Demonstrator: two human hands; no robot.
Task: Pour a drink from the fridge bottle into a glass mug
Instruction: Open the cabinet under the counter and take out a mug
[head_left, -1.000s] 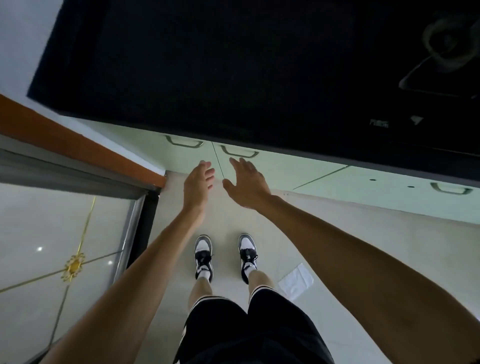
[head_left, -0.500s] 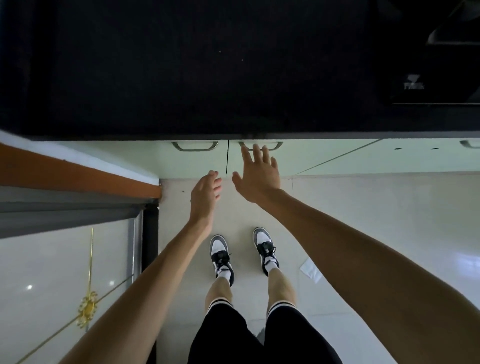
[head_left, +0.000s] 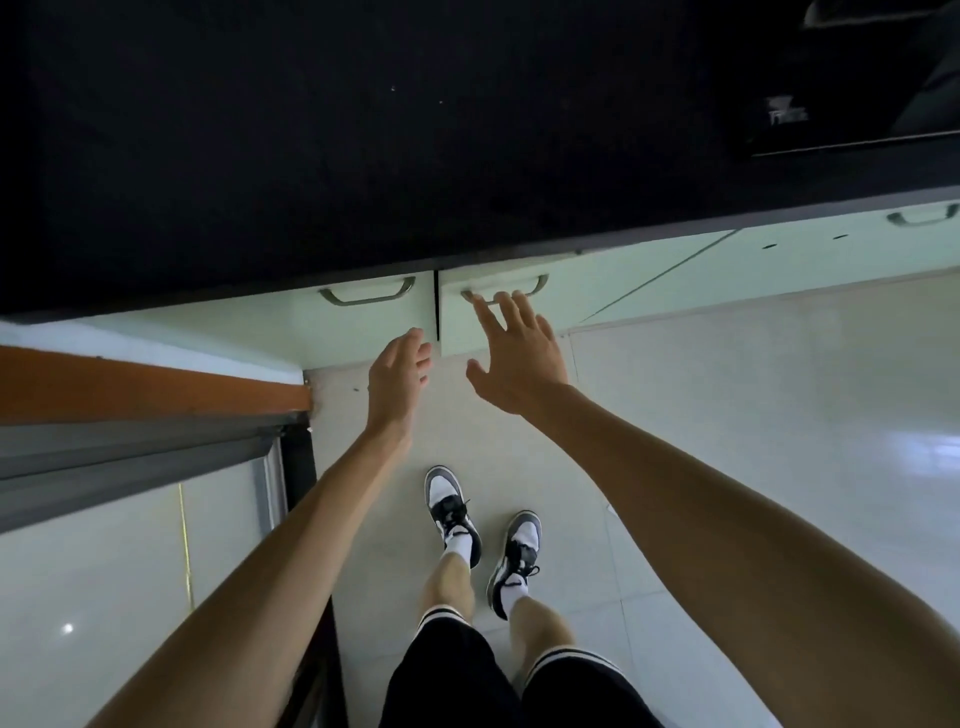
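Neither the fridge bottle nor the glass mug is in view, nor any fridge, so the pour itself looks some way off. This reads as a search for the mug in the cupboards under the dark surface (head_left: 363, 130). The right grip (head_left: 519, 364) is spread wide and holds nothing. Its straight fingers (head_left: 511, 306) reach up across the handle (head_left: 537, 285) of the right cupboard door (head_left: 613, 291), probably to hook it and pull; whether they touch the metal cannot be told. The left grip (head_left: 397, 379) is relaxed and holds nothing too. It hangs near the foot of the left door, below its own handle (head_left: 366, 297), likely for balance or to take that door next. Both arms stretch out over the pale floor (head_left: 727, 415), which fits someone leaning in and down. A second ago both hands hung lower against the floor, short of the handles; the right has since climbed to handle height and fanned out. The shoes (head_left: 452, 509) were side by side then and now stand staggered, the left one farther forward. The edge of the surface, level half a second ago, now slants.
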